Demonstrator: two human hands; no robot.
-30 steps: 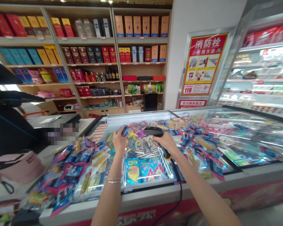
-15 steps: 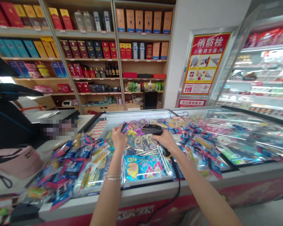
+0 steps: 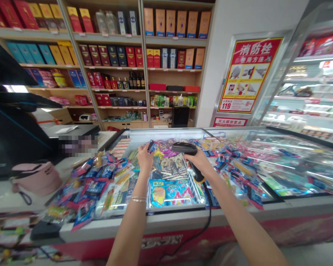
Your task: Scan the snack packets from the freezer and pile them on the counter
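Note:
In my right hand (image 3: 200, 162) is a black barcode scanner (image 3: 185, 148), my fingers wrapped round its handle and its head pointing left. My left hand (image 3: 145, 157) pinches a small blue-and-pink packet (image 3: 152, 146) just left of the scanner head, apart from it. Both hands are over an open chest freezer (image 3: 166, 211). Below them, a white wire basket (image 3: 196, 188) holds light-blue ice cream packets (image 3: 170, 192) and patterned dark packets (image 3: 173, 166). The scanner's black cable (image 3: 210, 210) hangs over the freezer's front edge.
Blue wrapped packets (image 3: 96, 186) pile up on the freezer's left side, and more packets (image 3: 238, 166) lie on the right. A pink bag (image 3: 37, 178) stands on the left counter beside a black monitor (image 3: 13, 136). Shelves of boxes (image 3: 111, 57) stand behind.
The view has swung slightly left, so everything sits a little further right. My hands keep hold of the scanner and the packet, with their spacing nearly the same.

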